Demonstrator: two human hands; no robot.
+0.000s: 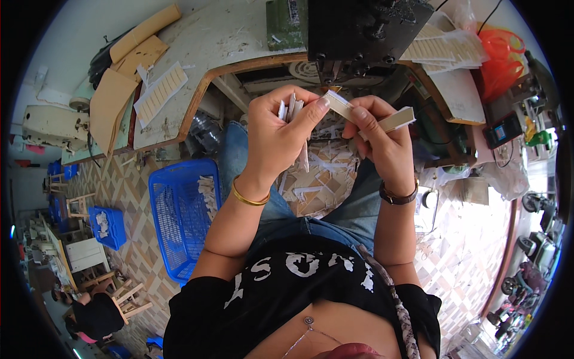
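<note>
My left hand (276, 122) is closed, its thumb and forefinger pinching one end of a flat beige strip (341, 107) with white edges. Tucked in its curled fingers are several narrow, folded white pieces (289, 108). The thumb and fingers of my right hand (385, 146) grip the strip's other end. A second beige piece (397, 119) sticks out to the right from that same hand; whether it joins the first is hidden by the fingers. Both hands are in the air over my lap, just in front of a black machine head (366, 30).
A worn workbench (230, 39) curves around the machine. Strip sheets lie on it at left (161, 93) and right (442, 48), by a red plastic bag (502, 57). Left of my legs stands a blue basket (156, 215) holding white pieces. Scraps litter the floor. A person (95, 317) sits far left.
</note>
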